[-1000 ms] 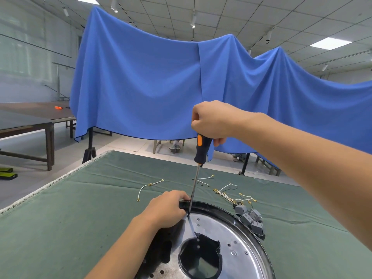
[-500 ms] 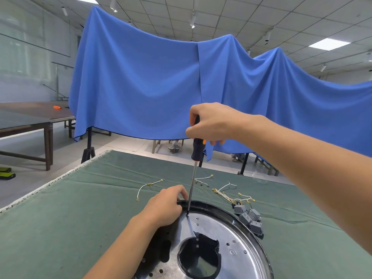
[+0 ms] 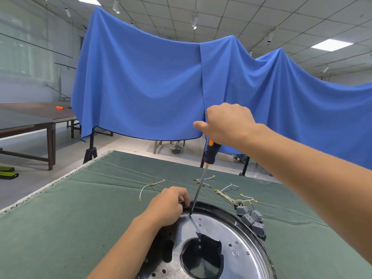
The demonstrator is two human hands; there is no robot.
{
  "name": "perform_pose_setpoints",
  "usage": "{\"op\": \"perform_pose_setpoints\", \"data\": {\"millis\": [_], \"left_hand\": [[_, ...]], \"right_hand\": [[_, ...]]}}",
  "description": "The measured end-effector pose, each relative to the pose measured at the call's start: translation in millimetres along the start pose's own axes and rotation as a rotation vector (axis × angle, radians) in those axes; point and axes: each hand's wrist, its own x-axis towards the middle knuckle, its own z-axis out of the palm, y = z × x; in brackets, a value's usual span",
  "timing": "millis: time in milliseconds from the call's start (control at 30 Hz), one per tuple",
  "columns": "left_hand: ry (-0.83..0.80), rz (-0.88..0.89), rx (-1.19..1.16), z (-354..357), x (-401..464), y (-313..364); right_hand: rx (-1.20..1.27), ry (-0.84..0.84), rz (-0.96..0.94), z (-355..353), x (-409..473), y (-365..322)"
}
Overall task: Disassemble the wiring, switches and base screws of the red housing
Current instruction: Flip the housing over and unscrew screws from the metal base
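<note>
Step in hand, as I judge it: undoing a base screw. Right hand (image 3: 227,123) is clenched round the top of the black-and-orange-handled screwdriver (image 3: 210,153), thumb sticking out to the side; the steel shaft slants down from those fingers and its tip sits on the shiny round metal base plate (image 3: 231,234), just inside the black outer rim (image 3: 225,208). The screw itself is too small to make out.

Left hand (image 3: 169,206) rests on that rim, fingers curled over the edge just beside the tip, steadying the housing; no red shows from this angle. The housing lies on the green cloth-covered desk (image 3: 80,214), directly below both hands.

Next move likely calls for keeping the tip seated and pressing down while turning, left fingers staying off the shaft.

Just right of the rim: cluster of small grey switch blocks (image 3: 251,218) with white wires (image 3: 229,190). A loose white wire (image 3: 150,187) lies beyond the left fingers. Open cloth left; the desk's left edge is well apart.
</note>
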Motion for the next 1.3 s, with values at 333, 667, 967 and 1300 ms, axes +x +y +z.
{"op": "perform_pose_setpoints", "data": {"millis": [333,667,967,1300], "left_hand": [[-0.049,-0.003,0.056,1,2,-1],[-0.068,0.033,0.153,0,0,2],[-0.084,0.036,0.17,-1,0,2],[-0.125,0.059,0.241,-1,2,3]], "right_hand": [[0.082,-0.077,0.062,-2,2,5],[0.079,0.016,0.081,5,-4,10],[0.184,0.13,0.073,17,-5,9],[0.378,0.113,0.052,12,-7,11]]}}
